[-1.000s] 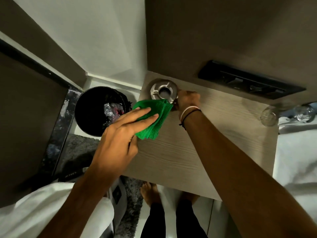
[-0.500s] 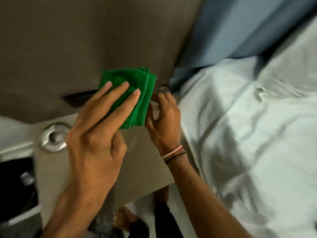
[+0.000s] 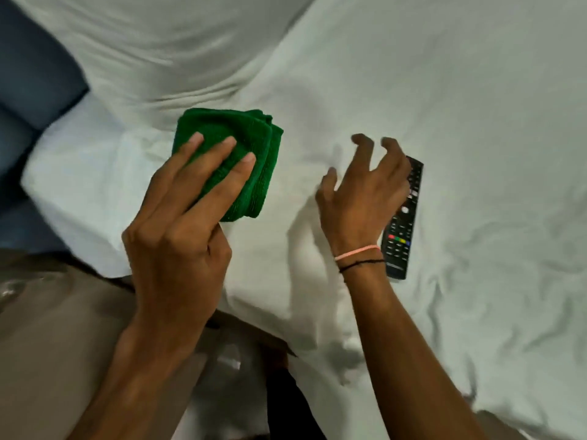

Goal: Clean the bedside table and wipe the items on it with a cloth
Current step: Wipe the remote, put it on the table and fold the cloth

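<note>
My left hand [image 3: 181, 230] holds a folded green cloth [image 3: 251, 147] above the white bed sheet, fingers flat on top of it. My right hand [image 3: 362, 198] hovers over the bed with fingers spread and curled, holding nothing. A black remote control [image 3: 401, 236] lies on the sheet just right of that hand, its upper part partly hidden behind the fingers. A corner of the wooden bedside table [image 3: 47, 344] shows at the lower left, under my left forearm.
The white bed sheet [image 3: 476, 122] fills most of the view, with a pillow [image 3: 143, 42] at the top left. A blue headboard [image 3: 28, 74] stands at the far left. Something glassy and blurred [image 3: 230, 360] sits on the table's edge.
The view has swung right from the bedside table to the bed. Both hands moved over the sheet; my right hand let go of what it held at the table edge and opened beside the remote.
</note>
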{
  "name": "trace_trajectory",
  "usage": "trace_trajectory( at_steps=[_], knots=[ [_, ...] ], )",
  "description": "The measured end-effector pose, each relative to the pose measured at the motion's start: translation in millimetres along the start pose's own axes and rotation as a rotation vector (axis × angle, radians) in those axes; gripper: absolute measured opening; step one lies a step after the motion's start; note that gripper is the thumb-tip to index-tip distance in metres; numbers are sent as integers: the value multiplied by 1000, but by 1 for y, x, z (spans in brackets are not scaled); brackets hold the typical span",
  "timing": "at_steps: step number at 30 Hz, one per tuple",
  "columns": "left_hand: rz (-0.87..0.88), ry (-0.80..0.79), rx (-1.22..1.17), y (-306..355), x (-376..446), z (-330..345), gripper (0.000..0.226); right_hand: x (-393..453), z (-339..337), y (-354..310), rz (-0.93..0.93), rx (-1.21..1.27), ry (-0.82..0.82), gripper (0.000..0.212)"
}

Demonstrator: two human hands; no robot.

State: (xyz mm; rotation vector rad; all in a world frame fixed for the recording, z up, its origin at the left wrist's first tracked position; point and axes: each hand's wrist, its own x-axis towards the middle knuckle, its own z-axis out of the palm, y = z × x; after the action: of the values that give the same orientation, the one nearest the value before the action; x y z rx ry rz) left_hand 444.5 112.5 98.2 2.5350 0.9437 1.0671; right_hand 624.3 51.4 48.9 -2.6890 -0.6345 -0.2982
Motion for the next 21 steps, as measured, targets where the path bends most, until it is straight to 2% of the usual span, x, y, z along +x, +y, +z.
trace_trajectory(
  at_steps=[3,5,9,13,15,18,20,21],
  knots=[
    [26,-36,-35,15,12,28,59,19,12,49,216,-136,-204,65],
    [27,-42,-59,18,16,41,56,21,21,67,258,-166,-281,63],
    [-3,-12,-61,10,19,39,53,22,24,63,234,-107,-241,53],
    [-61,9,-35,-11,10,14,54,22,19,42,242,27,-306,41],
    [-101,19,-29,-24,1,-4,59,12,14,19,218,158,-325,44],
    [-152,54,-13,-46,-14,-34,63,-17,-2,-28,-7,482,-332,52],
    [-203,85,34,-65,-29,-64,66,-49,-7,-72,-108,805,-468,56],
    [-228,94,44,-71,-34,-73,68,-61,-9,-89,-52,1002,-600,57]
  ],
)
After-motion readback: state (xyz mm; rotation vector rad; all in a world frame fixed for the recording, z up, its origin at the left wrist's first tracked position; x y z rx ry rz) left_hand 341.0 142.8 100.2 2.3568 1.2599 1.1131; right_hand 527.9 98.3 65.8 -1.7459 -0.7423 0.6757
